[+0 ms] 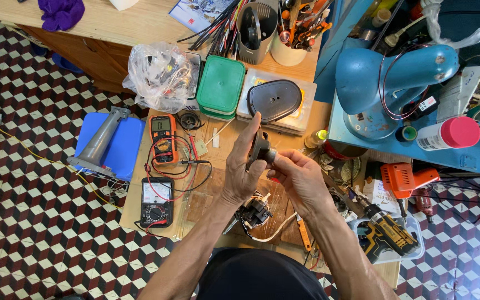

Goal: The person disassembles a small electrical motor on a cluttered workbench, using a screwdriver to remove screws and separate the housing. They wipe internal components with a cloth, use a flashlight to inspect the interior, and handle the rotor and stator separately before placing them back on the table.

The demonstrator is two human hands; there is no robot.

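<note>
Dark round part (261, 149) | left hand (244, 166) gripping it | right hand (298, 176) pinching its hub

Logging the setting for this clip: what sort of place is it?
Probably a home electrical repair bench. Two multimeters, orange and black, lie with leads out, cordless drills sit to the side, and both hands, left and right, hold a small dark part.

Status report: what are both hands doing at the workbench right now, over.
Left hand and right hand both grip a small dark round part above the bench. A motor with white cord sits below. Nothing blocking.
</note>
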